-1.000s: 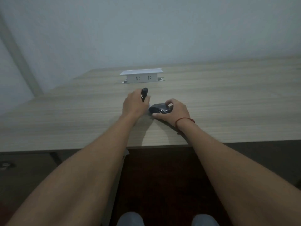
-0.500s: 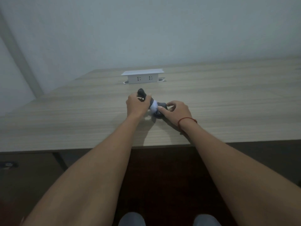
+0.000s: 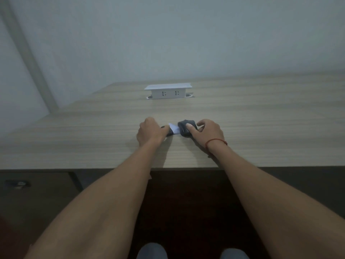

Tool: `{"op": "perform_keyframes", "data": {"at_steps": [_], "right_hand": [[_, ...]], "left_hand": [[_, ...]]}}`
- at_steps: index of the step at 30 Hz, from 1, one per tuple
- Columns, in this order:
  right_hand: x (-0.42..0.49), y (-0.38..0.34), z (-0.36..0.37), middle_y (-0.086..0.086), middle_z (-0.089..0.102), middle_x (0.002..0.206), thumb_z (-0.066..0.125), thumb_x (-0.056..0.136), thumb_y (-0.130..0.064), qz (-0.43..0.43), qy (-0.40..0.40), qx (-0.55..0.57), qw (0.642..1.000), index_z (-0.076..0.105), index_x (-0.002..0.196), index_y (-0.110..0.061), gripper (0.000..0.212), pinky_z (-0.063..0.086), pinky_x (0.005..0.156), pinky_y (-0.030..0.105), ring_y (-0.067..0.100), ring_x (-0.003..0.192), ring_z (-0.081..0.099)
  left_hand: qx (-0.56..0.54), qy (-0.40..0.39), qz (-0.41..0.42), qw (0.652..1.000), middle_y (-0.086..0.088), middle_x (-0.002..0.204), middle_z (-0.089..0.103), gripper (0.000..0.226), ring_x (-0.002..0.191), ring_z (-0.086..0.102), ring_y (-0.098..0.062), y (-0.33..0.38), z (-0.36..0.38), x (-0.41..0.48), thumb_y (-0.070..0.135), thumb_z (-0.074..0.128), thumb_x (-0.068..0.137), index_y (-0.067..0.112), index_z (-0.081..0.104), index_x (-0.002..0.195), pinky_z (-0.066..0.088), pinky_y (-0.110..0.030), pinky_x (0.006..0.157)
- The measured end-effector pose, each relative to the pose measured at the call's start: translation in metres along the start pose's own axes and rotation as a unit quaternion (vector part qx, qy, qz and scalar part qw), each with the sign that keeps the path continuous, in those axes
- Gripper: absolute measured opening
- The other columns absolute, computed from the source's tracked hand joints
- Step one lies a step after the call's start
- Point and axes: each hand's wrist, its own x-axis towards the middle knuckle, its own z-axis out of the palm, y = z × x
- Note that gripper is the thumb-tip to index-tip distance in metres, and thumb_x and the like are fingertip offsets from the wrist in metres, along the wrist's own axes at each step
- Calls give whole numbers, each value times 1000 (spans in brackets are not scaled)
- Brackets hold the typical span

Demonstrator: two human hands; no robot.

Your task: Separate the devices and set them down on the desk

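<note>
A dark computer mouse (image 3: 183,128) lies on the wooden desk (image 3: 261,128), and my right hand (image 3: 206,132) grips it from the right, thumb on top. My left hand (image 3: 151,132) is curled round a small dark object (image 3: 169,132) just left of the mouse; most of it is hidden in the fist. A small white piece (image 3: 174,128) shows between the two hands, touching both dark things. A red string circles my right wrist.
A white pop-up socket box (image 3: 168,91) stands on the desk behind the hands, near the wall. The desk's front edge runs below my wrists, with dark drawers (image 3: 37,193) underneath at left. My knees show at the bottom.
My left hand has lowered the dark object from upright down to the desk. My right hand has shifted right with the mouse, and a white piece now shows between them.
</note>
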Motion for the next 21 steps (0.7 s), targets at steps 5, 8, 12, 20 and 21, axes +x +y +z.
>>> {"op": "perform_keyframes", "data": {"at_steps": [5, 8, 12, 20, 21], "right_hand": [[0, -3, 0, 10, 49, 146, 63, 86, -46, -62, -49, 18, 997, 43, 143, -14, 69, 37, 111, 42, 29, 133, 45], [-2, -5, 0, 9, 55, 141, 64, 89, -33, -100, -84, -2, 991, 47, 141, -13, 58, 36, 103, 29, 28, 129, 50], [-2, -8, 0, 11, 64, 122, 62, 89, -32, -101, -57, -21, 993, 59, 125, -11, 42, 41, 89, 28, 29, 111, 57], [5, -7, 2, 15, 60, 123, 59, 92, -28, -69, -19, -19, 997, 56, 123, -6, 38, 43, 89, 33, 31, 111, 56], [5, -7, 2, 15, 59, 124, 59, 92, -28, -71, -16, -21, 997, 56, 123, -7, 38, 43, 90, 33, 31, 112, 56]], "left_hand": [[38, -21, 72, 996, -2, 102, 63, 43, 96, 59, -24, -11, -3, -7, 51, 63, 75, 13, 63, 97, 48, -35, 77], [25, -63, 119, 991, -2, 108, 64, 40, 103, 60, -22, -17, -4, -5, 42, 67, 74, 18, 66, 106, 48, -34, 82], [29, -35, 82, 996, -7, 108, 68, 33, 101, 64, -26, -14, 3, -1, 38, 68, 78, 12, 73, 98, 47, -30, 75], [33, -4, 25, 999, -14, 113, 64, 38, 102, 64, -35, 8, 29, 4, 35, 67, 82, 5, 64, 104, 51, -37, 82], [30, -3, 26, 999, -15, 114, 63, 38, 103, 64, -35, 9, 30, 4, 35, 67, 83, 4, 64, 105, 51, -38, 84]]}}
